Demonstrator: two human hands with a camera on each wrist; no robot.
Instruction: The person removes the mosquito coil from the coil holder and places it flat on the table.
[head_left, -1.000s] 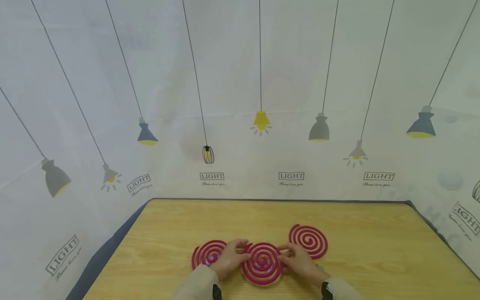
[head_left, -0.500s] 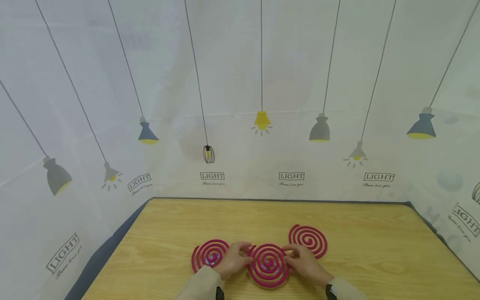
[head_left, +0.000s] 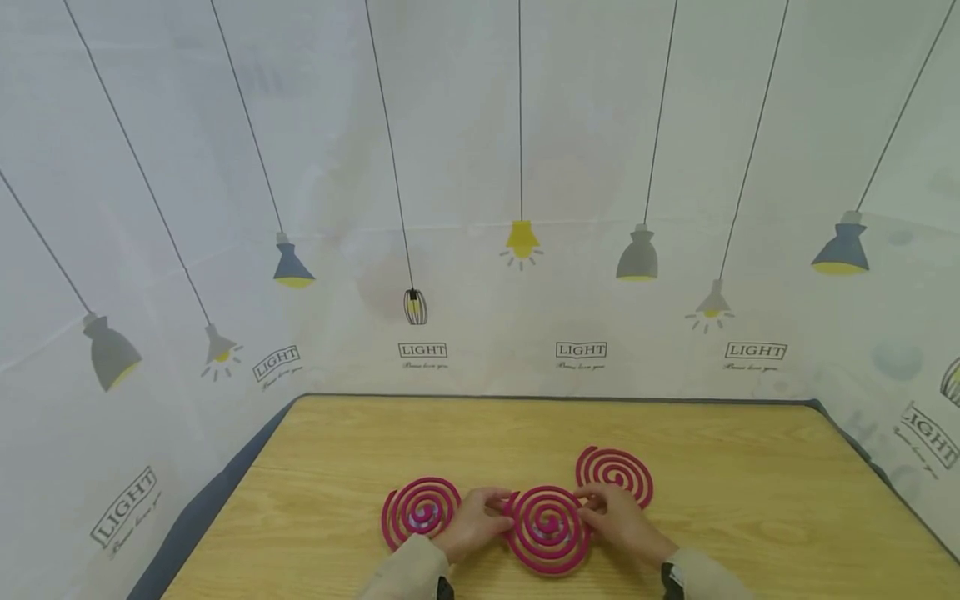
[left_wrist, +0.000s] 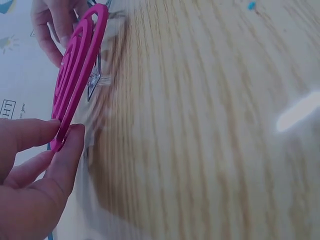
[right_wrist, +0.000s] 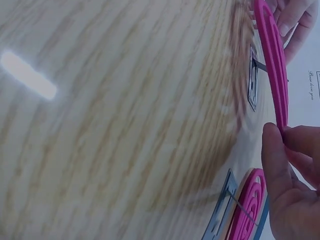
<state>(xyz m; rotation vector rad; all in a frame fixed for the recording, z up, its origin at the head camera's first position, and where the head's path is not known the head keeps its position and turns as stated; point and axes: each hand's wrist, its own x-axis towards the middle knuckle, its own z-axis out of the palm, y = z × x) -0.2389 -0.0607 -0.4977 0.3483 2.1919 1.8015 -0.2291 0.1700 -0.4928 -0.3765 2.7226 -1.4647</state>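
Observation:
Both hands hold a pink spiral mosquito coil between them, at the front middle of the table. My left hand pinches its left edge between thumb and fingers; on the opposite edge my right hand does the same. Seen edge-on in the right wrist view, the coil is raised above a flat metal stand, whose upright prong reaches up to it. A second mosquito coil sits left of my left hand, with shiny metal showing through its middle. Behind my right hand lies a third coil, partly covered by the fingers.
Another metal stand with a raised prong lies beside the third coil in the right wrist view. The wooden table ends at a fabric backdrop printed with lamps. A tiny blue speck is on the tabletop.
Both hands have shifted to the right in the head view, carrying the held coil with them. My right hand now covers more of the third coil. The left coil has stayed put.

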